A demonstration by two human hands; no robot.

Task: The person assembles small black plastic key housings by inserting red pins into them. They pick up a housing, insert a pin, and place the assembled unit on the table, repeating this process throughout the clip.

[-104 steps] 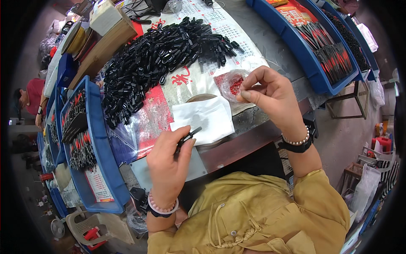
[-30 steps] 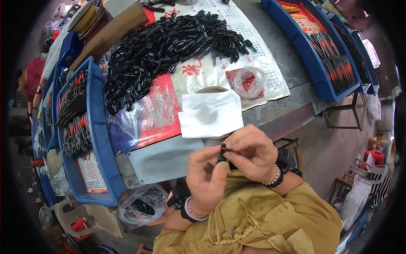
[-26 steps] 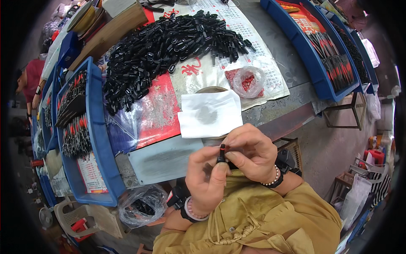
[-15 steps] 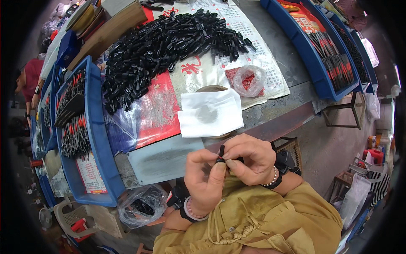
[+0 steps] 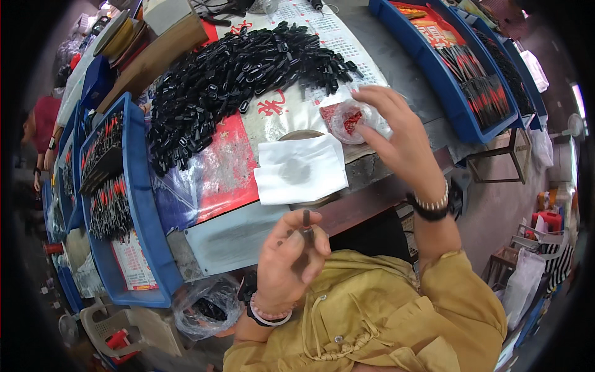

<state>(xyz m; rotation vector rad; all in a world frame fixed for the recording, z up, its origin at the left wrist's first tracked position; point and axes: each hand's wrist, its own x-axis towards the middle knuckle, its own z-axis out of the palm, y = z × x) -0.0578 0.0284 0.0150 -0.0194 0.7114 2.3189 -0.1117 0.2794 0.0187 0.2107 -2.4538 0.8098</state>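
Observation:
Pinched in the fingers of my left hand (image 5: 282, 260) is a small dark part with a short upright stem (image 5: 306, 218), held in front of my body beyond the table's near edge. Its lower portion is partly hidden by the fingers. My right hand (image 5: 403, 146) is over the table with thumb and fingers apart, holding nothing visible. Between its thumb and fingers lies a crumpled clear plastic bag (image 5: 339, 132) with small red pieces (image 5: 352, 119) inside. A white folded cloth or paper (image 5: 325, 173) with a grey smudge rests on a round base left of that bag.
A large heap of black plastic parts (image 5: 223, 93) covers the table's far side. Blue trays with black-and-red pieces stand at left (image 5: 137, 204) and right (image 5: 455, 93). A greyish plate (image 5: 217, 242) lies along the near edge. Below hangs a plastic bag (image 5: 204, 307) with dark contents.
My right hand has let go of the small dark part and moved away to the plastic bag of red pieces, opening. My left hand keeps the part and has shifted slightly left.

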